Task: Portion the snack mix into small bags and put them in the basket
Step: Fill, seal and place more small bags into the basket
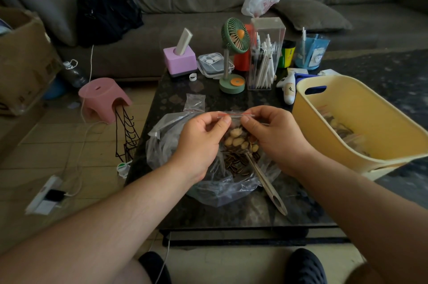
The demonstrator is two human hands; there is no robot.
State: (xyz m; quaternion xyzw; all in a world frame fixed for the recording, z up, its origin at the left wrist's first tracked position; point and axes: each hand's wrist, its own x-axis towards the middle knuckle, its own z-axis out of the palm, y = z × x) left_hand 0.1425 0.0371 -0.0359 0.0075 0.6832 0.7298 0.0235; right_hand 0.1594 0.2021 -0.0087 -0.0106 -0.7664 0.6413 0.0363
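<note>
Pinching the small bag's (238, 137) seal, both hands (199, 142) (273, 137) hide its sides, seemingly half-closed.

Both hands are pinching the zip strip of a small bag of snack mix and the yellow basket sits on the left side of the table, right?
Not quite. In the head view the yellow basket sits on the right side of the table.
</note>
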